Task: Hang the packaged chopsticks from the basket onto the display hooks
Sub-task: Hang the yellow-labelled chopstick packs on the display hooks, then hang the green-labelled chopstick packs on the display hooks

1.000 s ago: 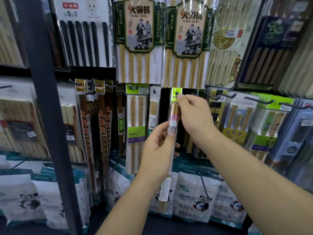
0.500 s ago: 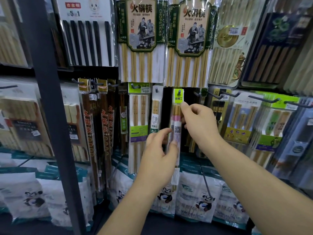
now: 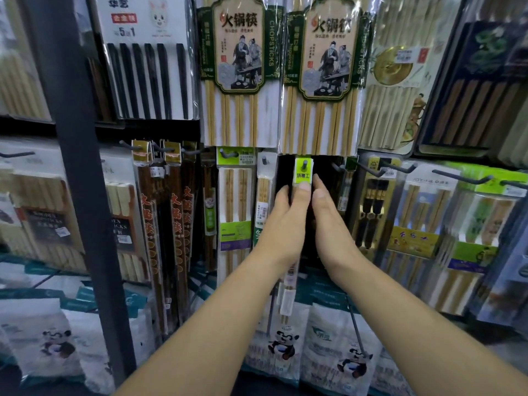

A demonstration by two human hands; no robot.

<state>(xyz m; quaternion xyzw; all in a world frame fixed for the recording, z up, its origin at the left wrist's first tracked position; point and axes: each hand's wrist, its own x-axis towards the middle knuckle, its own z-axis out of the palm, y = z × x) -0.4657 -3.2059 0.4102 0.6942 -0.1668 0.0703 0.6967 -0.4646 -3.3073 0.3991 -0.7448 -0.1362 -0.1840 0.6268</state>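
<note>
Slim clear pack of pale wooden chopsticks with lime-green header card hangs on a dark metal peg hook, which passes through the card's hole. Left hand lies flat over the front, fingers straight and close together, one tip pressing just under the header, likely to seat and square it. Right hand flanks the pack's right edge, fingers straight and together, gripping nothing. Tight slot: narrow clear chopstick pack just left, black-handled chopstick pack right, large green-labelled hot-pot chopstick packs overhanging the hook. Panda-printed bags below. Basket not in view.

A dark metal post fronts a black backing panel.
</note>
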